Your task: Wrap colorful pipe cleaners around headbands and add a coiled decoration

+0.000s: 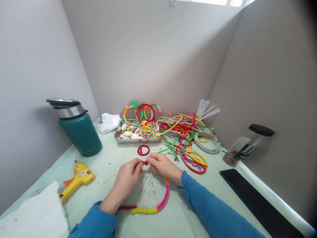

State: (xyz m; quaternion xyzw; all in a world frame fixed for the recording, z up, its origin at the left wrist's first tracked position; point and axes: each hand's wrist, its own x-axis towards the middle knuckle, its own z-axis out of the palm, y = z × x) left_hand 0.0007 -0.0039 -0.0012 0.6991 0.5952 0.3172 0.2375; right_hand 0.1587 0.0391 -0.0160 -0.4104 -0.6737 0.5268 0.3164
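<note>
In the head view, my left hand (128,175) and my right hand (162,164) meet over the table. Their thumbs and forefingers pinch a short red pipe cleaner (145,163) from both sides, so most of it is covered. Below them a curved pipe cleaner strip (164,200) lies on the table, with red, yellow, pink and orange sections. Its red end passes by my left wrist and its orange end runs under my right. Just beyond my fingertips rests a red pipe cleaner ring (138,150).
A metal tray (138,140) of shells stands at the back, with colourful pipe cleaner rings behind it. Right of it spreads a pile of pipe cleaners (182,124). A yellow glue gun (78,180), green bottle (81,135) and white cloth (34,215) are left; a clear jar (250,145) is right.
</note>
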